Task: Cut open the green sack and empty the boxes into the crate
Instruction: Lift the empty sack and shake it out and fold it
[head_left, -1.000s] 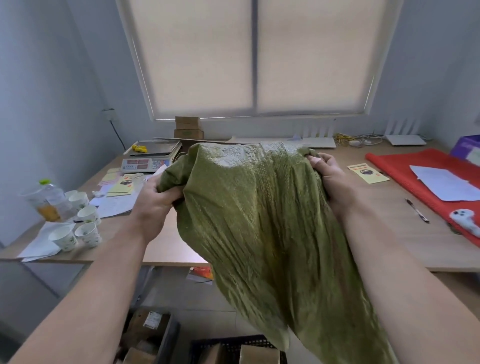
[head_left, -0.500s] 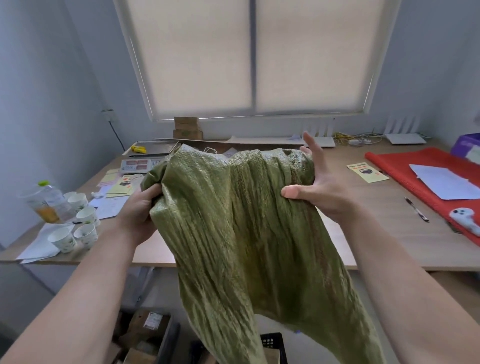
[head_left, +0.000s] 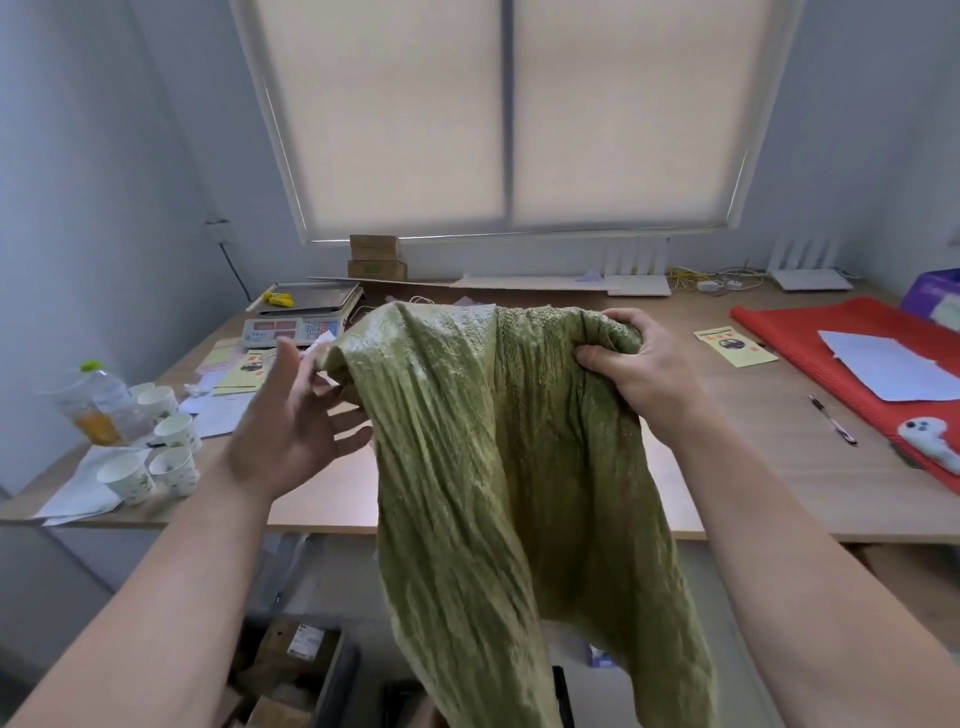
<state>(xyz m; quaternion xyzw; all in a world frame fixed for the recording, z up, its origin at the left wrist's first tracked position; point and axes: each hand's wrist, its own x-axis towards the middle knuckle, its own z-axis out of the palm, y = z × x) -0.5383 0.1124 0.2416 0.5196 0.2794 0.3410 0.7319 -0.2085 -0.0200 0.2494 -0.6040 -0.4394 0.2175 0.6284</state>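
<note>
Green sack (head_left: 498, 467) hangs limp over table (head_left: 753, 467) edge, top corner bunched in curled fingers of right hand (head_left: 639, 374). Left hand (head_left: 296, 421) just beside sack, fingers spread, holding nothing.

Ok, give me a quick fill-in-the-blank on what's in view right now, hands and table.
1. The right hand grips the sack at its top; the left hand is ___.
2. Paper ___ stand at the left end of the table, beside the bottle.
3. The pen lies on the table near the ___ cloth.
Missing words: open; cups; red.
</note>
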